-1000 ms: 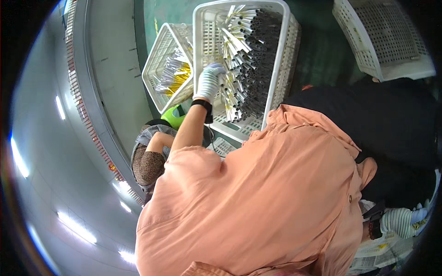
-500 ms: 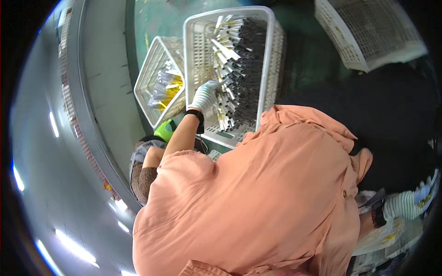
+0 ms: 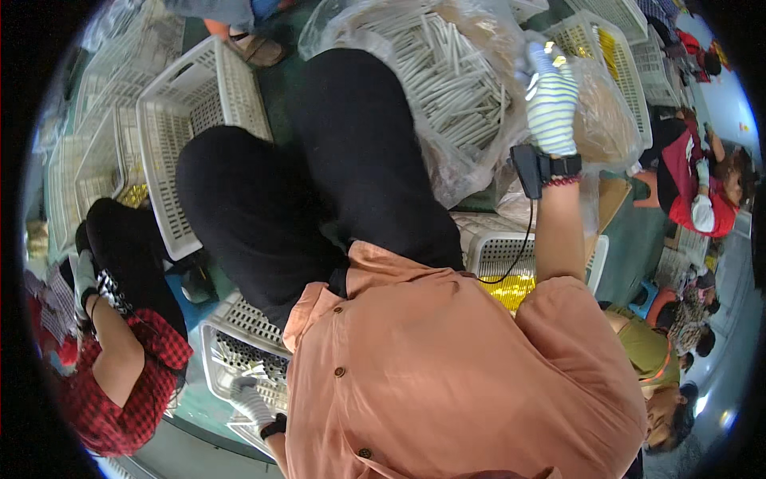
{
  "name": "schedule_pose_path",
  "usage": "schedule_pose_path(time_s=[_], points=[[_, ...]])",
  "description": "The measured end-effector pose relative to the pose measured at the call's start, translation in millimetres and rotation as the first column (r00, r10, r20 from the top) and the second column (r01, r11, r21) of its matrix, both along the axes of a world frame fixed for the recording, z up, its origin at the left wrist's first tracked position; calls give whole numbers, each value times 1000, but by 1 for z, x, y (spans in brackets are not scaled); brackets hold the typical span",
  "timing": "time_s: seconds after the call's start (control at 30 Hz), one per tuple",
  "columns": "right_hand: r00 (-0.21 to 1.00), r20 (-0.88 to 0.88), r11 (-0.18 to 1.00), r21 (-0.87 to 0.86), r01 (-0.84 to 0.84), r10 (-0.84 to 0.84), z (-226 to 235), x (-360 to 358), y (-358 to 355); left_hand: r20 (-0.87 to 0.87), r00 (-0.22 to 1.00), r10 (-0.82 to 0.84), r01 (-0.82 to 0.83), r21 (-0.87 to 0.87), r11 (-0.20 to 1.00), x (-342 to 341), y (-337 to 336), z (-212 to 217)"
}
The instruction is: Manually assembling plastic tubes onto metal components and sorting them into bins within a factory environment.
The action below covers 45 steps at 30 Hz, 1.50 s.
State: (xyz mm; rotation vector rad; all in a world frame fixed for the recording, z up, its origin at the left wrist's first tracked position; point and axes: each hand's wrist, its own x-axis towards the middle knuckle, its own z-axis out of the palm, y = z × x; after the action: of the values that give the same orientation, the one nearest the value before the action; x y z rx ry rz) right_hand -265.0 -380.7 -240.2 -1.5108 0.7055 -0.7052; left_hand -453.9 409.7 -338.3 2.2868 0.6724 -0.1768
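right hand [image 3: 552,100] in a striped knit glove reaches up and out to the clear plastic bag [image 3: 447,88] stuffed with pale thin tubes [image 3: 451,72]. fingers curled loosely against the crinkled bag edge, touching it; a firm grip cannot be told. black wrist device [image 3: 531,169] strapped on that forearm, thin cable running down toward the salmon-pink shirt [image 3: 447,375]. left hand [image 3: 251,401] in a white glove is low at the lower left, resting in a white slotted crate [image 3: 239,351] that holds dark thin sticks; fingers bent, whether it grips anything cannot be told. black-trousered knees [image 3: 319,184] fill the middle. empty white crate [image 3: 187,128] left of the knees. another crate with yellow pieces [image 3: 511,279] just under the right forearm. a co-worker in a red checked shirt [image 3: 120,383] at lower left, more people at the right edge.
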Motion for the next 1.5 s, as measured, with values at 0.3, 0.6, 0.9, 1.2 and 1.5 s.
schedule_pose_path(time_s=[0.3, 0.6, 0.9, 1.2, 1.5], points=[[724, -689, 818, -411, -402, 9, -97, -17, -34, 550, 471, -690, 669, 287, 686, 276, -301, 159], [509, -861, 551, -416, -724, 19, -122, -16, -21, 461, -229, -857, 899, 439, -4, 355, -517, 199], [636, -748, 249, -591, -768, 187, -142, -12, -55, 459, -344, -819, 911, 375, -172, 351, -583, 188], [921, -274, 953, -39, -300, 278, -45, -34, -32, 751, -171, -638, 948, 302, 100, 322, -545, 178], [939, -193, 924, -207, -322, 284, 70, -27, 113, 671, 197, -715, 980, -109, 167, 257, -505, 196]])
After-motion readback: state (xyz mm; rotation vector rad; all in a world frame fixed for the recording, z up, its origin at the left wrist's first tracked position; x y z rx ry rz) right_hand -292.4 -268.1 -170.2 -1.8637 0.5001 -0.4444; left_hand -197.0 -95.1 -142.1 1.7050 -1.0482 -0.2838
